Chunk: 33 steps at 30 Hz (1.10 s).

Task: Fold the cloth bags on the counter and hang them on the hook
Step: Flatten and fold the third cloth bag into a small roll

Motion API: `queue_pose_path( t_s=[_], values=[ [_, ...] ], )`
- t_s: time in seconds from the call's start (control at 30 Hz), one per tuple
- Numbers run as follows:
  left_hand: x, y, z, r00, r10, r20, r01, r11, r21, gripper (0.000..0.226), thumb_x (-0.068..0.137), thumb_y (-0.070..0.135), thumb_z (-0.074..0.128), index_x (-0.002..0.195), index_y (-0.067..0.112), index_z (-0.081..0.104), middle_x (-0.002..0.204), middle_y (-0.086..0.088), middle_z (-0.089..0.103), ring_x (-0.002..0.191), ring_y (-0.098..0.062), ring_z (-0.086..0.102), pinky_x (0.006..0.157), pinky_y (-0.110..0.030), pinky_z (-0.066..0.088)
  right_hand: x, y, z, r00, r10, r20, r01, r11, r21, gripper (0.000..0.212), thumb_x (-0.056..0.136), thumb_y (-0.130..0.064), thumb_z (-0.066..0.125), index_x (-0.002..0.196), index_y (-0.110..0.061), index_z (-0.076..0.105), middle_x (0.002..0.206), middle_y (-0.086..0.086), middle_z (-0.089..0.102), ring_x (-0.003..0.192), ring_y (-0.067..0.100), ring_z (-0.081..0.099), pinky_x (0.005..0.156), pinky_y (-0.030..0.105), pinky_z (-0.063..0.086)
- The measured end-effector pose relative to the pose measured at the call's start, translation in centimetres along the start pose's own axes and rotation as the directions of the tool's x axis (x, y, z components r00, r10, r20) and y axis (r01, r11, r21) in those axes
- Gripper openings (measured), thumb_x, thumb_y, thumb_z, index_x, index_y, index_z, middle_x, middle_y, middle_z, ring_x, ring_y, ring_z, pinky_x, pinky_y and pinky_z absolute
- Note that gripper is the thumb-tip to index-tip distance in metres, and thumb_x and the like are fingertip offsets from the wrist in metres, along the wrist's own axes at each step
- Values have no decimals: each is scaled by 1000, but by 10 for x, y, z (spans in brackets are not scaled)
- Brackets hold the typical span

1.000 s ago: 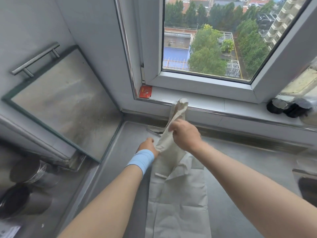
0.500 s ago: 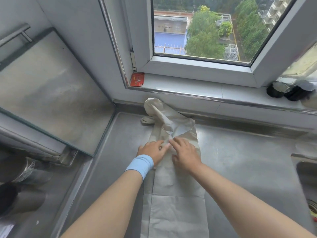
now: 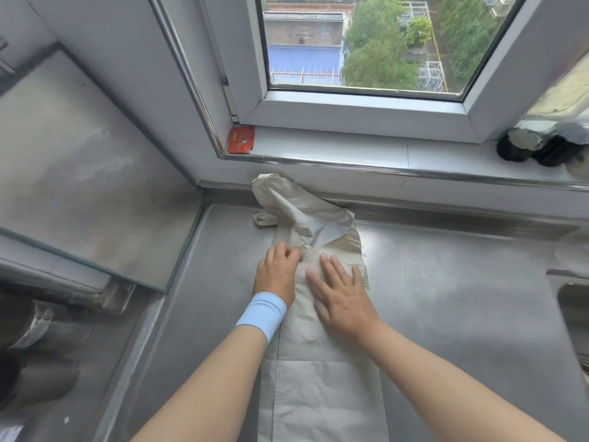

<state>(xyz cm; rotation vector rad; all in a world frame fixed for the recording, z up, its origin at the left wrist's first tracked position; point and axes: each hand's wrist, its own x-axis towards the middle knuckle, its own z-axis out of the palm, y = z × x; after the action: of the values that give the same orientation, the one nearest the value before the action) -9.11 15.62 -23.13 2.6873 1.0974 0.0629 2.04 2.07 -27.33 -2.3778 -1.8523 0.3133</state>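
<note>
One cloth bag [image 3: 322, 387], off-white and creased, lies flat as a long narrow strip on the worktop [image 3: 462, 314], running from 6 o'clock to 12 o'clock. Its far end is bunched against the wall below the sill, with a handle loop showing at 11 o'clock.

My right hand [image 3: 342, 299] presses the strip with fingers straight and spread. My left hand [image 3: 276, 275], above a blue wristband [image 3: 262, 314], has bent fingers on the bag's left edge; I cannot tell whether they pinch it.

The worktop is grey steel. The window sill [image 3: 366, 148] carries one red card [image 3: 241, 140] at 11 o'clock and two dark round objects [image 3: 529, 149] at 2 o'clock.
</note>
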Motion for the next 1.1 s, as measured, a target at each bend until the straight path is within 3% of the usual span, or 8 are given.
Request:
queue_pose_path(
  t_s=[0.1, 0.23, 0.37, 0.5, 0.67, 0.8, 0.93, 1.1],
  values=[
    [-15, -3, 2, 998, -56, 2, 56, 997, -46, 33, 81, 5, 56, 106, 27, 56, 113, 0, 44, 106, -22, 46, 86, -33, 42, -2, 0, 5, 987, 57, 151, -58, 998, -2, 69, 91, -55, 17, 157, -35, 8, 164, 9, -11, 151, 27, -12, 113, 59, -13],
    [-45, -17, -2, 995, -3, 95, 4, 1000, -16, 32, 82, 13, 62, 109, 29, 55, 120, 4, 42, 109, -18, 44, 90, -29, 38, 1, -2, -6, 969, 78, 235, -58, 994, -90, 66, 97, -56, 16, 155, -35, -7, 162, 8, -22, 149, 25, -22, 114, 62, -11],
    [-76, -23, -10, 987, -42, 153, 50, 998, -47, 32, 81, 15, 61, 109, 29, 54, 116, 5, 43, 106, -18, 48, 83, -30, 43, -16, -10, -20, 971, 139, 193, -112, 983, -146, 77, 84, -59, 0, 157, -31, -1, 163, 12, -16, 150, 30, -13, 117, 58, -2],
    [-111, -19, -19, 949, -110, 296, 148, 983, -109, 22, 89, 26, 58, 110, 28, 51, 115, 4, 49, 105, -20, 53, 84, -34, 47, -63, -24, -30, 985, 160, 68, -158, 987, -39, 58, 97, -37, 44, 152, -25, 30, 163, 14, 11, 149, 33, 15, 115, 49, 23],
    [-178, -6, -28, 821, -245, 516, 304, 952, -31, 22, 91, 31, 53, 110, 22, 58, 114, 0, 61, 103, -24, 59, 80, -28, 44, -148, -47, -31, 936, 341, 89, -348, 933, 85, 49, 92, -30, 51, 141, -27, 43, 150, 8, 31, 134, 28, 32, 103, 38, 33],
    [-235, -1, -29, 711, -352, 609, 416, 908, 38, 29, 93, 29, 47, 109, 10, 63, 110, -10, 68, 102, -32, 66, 85, -33, 51, -210, -69, -25, 957, 251, 148, -262, 963, 59, 51, 91, -34, 55, 140, -33, 44, 152, 3, 29, 137, 24, 30, 106, 37, 33],
    [-290, 3, -33, 513, -442, 736, 532, 836, 131, 37, 99, 25, 39, 117, 4, 64, 116, -13, 68, 107, -27, 66, 96, -35, 52, -252, -96, -7, 963, 142, 228, -155, 987, 39, 52, 89, -39, 56, 139, -41, 41, 160, 5, 18, 145, 25, 21, 110, 39, 29],
    [-334, -2, -10, 505, -470, 724, 741, 666, -84, 55, 98, 41, 48, 143, 9, 42, 145, -11, 46, 131, -28, 47, 109, -35, 39, -277, -122, 12, 960, 111, 258, -110, 994, -20, 59, 91, -34, 49, 145, -40, 26, 165, 8, 3, 151, 29, 8, 118, 44, 19]
  ],
)
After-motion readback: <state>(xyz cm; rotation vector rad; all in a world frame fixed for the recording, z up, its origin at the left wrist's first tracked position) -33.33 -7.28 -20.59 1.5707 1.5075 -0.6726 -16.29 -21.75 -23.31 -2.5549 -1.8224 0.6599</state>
